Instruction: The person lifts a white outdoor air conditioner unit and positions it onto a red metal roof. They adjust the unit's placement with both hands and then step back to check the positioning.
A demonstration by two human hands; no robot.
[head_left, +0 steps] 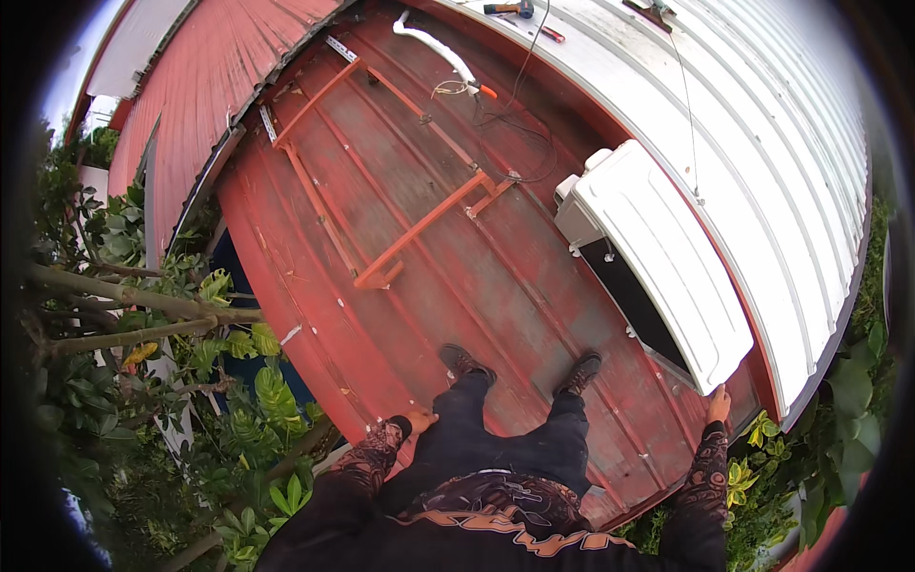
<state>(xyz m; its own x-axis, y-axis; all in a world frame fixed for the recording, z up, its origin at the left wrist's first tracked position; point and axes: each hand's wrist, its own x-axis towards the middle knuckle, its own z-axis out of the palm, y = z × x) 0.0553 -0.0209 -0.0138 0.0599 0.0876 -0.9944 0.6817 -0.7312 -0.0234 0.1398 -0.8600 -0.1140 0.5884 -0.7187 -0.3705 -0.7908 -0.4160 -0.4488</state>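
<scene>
Head view, white casing: A large, white, box-shaped casing with rounded edges and one dark side [672,267] was seen on a red, ribbed metal roof [534,315], just beside a white corrugated roof [762,172].
Right hand: The bare right hand [718,405] was placed at the casing's nearest corner, apparently touching it; whether the fingers were closed on the edge could not be told.
Left hand: The bare left hand [419,420] was held against the dark-trousered left leg [448,410], well apart from the casing; how far its fingers were curled could not be told.
Handling: The casing was judged likely to be heavy and stiff, its outer faces smooth and rather slippery, its panels easily dented.
Hold: The lower edges at both ends were judged the soundest places to be gripped; the dark side was thought better avoided.
Red frame: A rectangular, red-painted metal frame [424,228] was seen to the left of the casing.
White tube: A bent white tube with an orange tip [440,50] was seen beyond the frame.
Tools: A dark-handled hammer [505,9] was seen on the white roof.
</scene>
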